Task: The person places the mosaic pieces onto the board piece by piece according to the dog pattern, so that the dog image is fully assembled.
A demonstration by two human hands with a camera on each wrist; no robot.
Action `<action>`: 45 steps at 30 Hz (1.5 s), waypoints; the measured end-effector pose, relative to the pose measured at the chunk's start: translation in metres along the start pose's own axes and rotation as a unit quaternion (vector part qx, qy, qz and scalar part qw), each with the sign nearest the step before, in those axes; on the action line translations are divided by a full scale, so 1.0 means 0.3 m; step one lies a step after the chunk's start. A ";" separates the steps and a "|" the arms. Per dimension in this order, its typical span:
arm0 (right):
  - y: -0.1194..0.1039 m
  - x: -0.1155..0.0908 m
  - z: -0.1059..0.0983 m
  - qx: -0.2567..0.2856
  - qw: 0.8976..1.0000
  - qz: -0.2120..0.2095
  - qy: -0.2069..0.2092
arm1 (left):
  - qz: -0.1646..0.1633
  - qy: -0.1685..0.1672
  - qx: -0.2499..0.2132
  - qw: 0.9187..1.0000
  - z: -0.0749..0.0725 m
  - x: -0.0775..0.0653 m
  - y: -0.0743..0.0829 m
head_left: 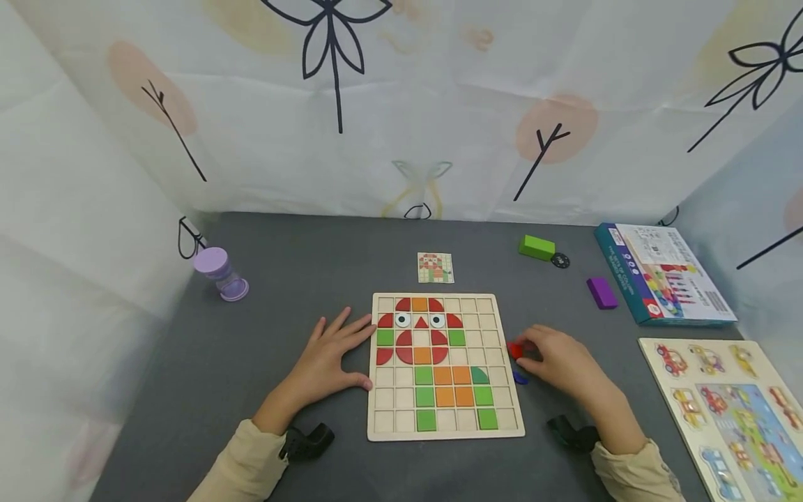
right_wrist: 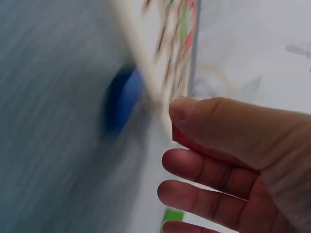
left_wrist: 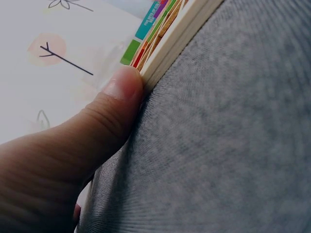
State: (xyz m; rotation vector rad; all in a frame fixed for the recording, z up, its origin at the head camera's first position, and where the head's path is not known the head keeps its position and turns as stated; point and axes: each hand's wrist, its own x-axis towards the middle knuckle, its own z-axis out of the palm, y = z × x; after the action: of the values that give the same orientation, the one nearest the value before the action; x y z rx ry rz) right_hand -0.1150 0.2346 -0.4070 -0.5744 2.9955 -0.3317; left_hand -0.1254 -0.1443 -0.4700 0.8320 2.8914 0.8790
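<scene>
A wooden grid board [head_left: 384, 421] lies on the dark grey table, filled in part with red, orange and green pieces and two eye pieces. My left hand [head_left: 329, 352] has its fingers spread, with thumb and fingertips at the board's left edge. In the left wrist view the thumb [left_wrist: 119, 94] presses against the side of the board. Just off the right edge, my right hand [head_left: 561, 362] pinches a small red piece [head_left: 515, 350] between thumb and fingers. The fingers hide much of it. A blue piece [right_wrist: 125, 97] lies on the table beside the board, below that hand.
A small pattern card [head_left: 436, 268] lies behind the board. Toward the back right are a green block [head_left: 537, 247], a black disc [head_left: 560, 260], a purple block [head_left: 602, 293] and a box [head_left: 674, 275]. A picture puzzle [head_left: 684, 411] lies far right, a purple sand timer [head_left: 221, 273] at left.
</scene>
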 end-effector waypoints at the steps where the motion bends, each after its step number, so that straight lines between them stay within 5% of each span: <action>1: -0.021 0.011 -0.001 0.001 1.000 -0.006 -0.004 | -0.001 0.000 0.000 1.000 -0.001 -0.001 0.000; 7: -0.161 0.086 -0.006 0.002 0.997 -0.071 -0.034 | -0.004 0.001 -0.004 1.000 -0.002 -0.007 -0.001; 13: -0.206 0.129 0.024 -0.019 0.993 -0.115 -0.034 | 0.002 0.003 -0.007 1.000 0.003 -0.005 -0.003; 30: -0.208 0.116 0.034 -0.026 0.997 -0.063 -0.032 | -0.001 0.001 0.003 1.000 0.001 -0.001 0.000; 37: -0.102 0.006 0.003 0.031 0.999 0.018 0.003 | 0.000 0.001 -0.001 1.000 0.005 0.000 0.004; 45: -0.023 -0.087 0.015 0.027 0.997 0.058 -0.038 | 0.005 0.009 0.003 1.000 0.003 0.000 -0.001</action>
State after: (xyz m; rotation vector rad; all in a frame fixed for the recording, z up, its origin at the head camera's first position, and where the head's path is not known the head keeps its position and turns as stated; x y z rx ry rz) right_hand -0.0877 0.2373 -0.4091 -0.3976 2.9213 -0.3722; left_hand -0.1254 -0.1442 -0.4709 0.8439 2.9080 0.8841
